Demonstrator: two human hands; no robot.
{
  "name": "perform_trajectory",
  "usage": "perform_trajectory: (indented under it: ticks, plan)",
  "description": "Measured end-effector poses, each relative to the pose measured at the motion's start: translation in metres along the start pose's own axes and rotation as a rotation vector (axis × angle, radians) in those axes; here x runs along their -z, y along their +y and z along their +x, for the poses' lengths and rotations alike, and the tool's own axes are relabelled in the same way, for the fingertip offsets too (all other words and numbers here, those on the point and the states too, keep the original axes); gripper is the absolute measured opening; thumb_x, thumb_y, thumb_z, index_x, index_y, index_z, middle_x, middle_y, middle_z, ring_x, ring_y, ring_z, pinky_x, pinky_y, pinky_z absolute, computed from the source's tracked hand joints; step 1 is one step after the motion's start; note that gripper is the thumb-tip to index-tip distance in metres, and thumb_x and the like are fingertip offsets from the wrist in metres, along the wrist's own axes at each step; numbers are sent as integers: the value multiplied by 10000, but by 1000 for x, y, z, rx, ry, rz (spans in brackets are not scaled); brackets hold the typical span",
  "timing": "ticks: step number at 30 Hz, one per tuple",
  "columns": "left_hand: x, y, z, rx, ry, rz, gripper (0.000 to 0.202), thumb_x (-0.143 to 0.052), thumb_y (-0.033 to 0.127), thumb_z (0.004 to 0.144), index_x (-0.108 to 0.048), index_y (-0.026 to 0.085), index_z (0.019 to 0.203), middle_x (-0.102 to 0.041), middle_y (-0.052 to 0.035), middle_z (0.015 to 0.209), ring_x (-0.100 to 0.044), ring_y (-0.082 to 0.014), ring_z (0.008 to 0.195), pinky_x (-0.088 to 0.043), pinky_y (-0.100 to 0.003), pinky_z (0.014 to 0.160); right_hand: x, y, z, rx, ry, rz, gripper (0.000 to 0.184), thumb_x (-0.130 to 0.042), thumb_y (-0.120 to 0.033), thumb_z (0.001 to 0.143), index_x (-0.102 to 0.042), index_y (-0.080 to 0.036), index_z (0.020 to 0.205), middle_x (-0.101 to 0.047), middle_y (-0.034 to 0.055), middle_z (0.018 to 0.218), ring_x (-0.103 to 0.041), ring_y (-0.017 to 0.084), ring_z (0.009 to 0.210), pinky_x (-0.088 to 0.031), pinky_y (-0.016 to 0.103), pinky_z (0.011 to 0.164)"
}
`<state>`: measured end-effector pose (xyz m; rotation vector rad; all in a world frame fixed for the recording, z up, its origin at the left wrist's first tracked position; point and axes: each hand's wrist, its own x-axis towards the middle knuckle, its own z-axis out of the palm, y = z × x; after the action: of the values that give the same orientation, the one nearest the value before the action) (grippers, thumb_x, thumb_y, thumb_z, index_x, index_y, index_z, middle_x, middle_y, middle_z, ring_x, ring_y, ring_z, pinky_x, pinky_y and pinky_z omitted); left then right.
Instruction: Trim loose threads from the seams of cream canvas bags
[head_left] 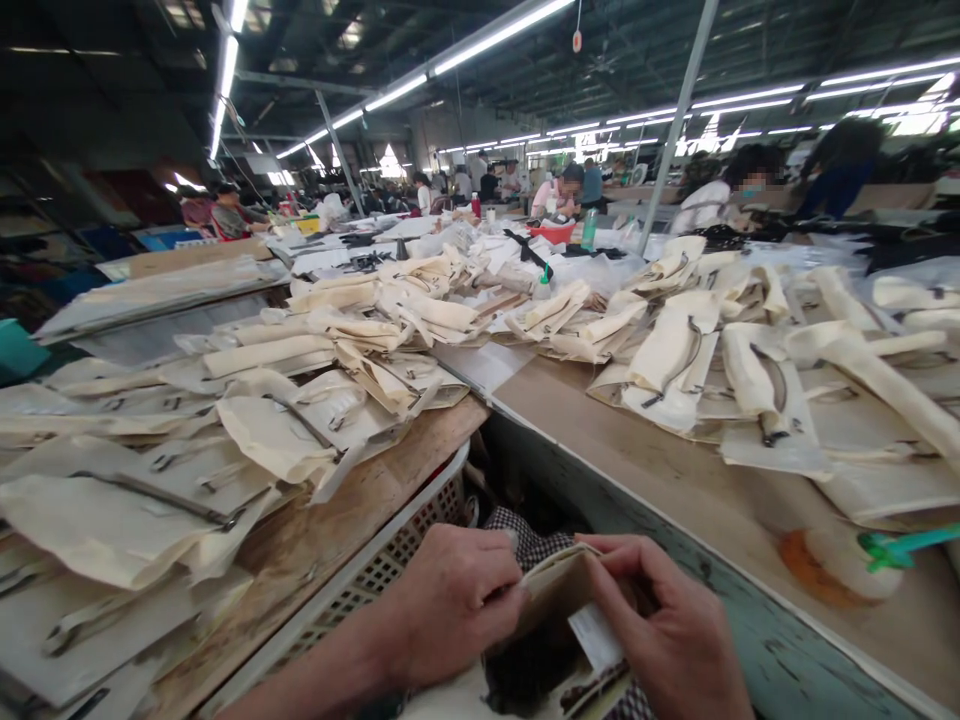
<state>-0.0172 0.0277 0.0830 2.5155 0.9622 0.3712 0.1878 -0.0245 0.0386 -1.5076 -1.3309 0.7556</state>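
Low in the head view, a cream fabric pouch (553,580) is held over my lap, its mouth facing up and its inside dark. My left hand (457,590) is closed, thumb and fingers pinching the pouch's left edge. On the other side, my right hand (667,620) grips the far right rim between thumb and fingers. A white label (596,637) hangs at the opening, beside my right thumb. Black-and-white checked cloth (529,535) shows behind and below the pouch. My palms hide part of its sides.
Cream fabric pieces with dark zippers (157,497) cover the wooden table (442,440) at left. More pieces (679,345) lie on the right table (555,405). A white plastic basket (367,570) stands beside my left forearm. A glue bottle with green nozzle (862,565) lies right. People work farther back.
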Motion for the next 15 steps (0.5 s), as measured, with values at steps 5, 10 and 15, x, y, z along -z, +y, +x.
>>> perform_trajectory:
  ticks: [5, 10, 15]
  plan:
    - [-2, 2, 8, 156, -38, -244, 38, -691, 179, 816, -716, 166, 841, -564, 36, 730, -528, -98, 664, -364, -197, 601, -3, 1, -3, 79, -7, 2, 261, -623, -410, 856, -626, -223, 674, -755, 36, 920, -714, 167, 781, -539, 199, 723]
    - [-4, 8, 14, 206, -10, -346, 72, -722, 229, 812, -734, 184, 867, -572, 29, 770, -539, -108, 721, -374, -205, 643, -6, 3, -6, 120, 15, 4, 247, -627, -379, 853, -618, -221, 663, -756, 37, 912, -713, 165, 771, -540, 197, 715]
    - [-6, 13, 14, 230, 2, -402, 49, -703, 211, 830, -729, 169, 836, -579, 16, 773, -540, -120, 740, -388, -217, 672, -4, 6, -7, 109, 19, 8, 238, -628, -370, 853, -618, -219, 669, -754, 38, 917, -711, 159, 748, -540, 190, 699]
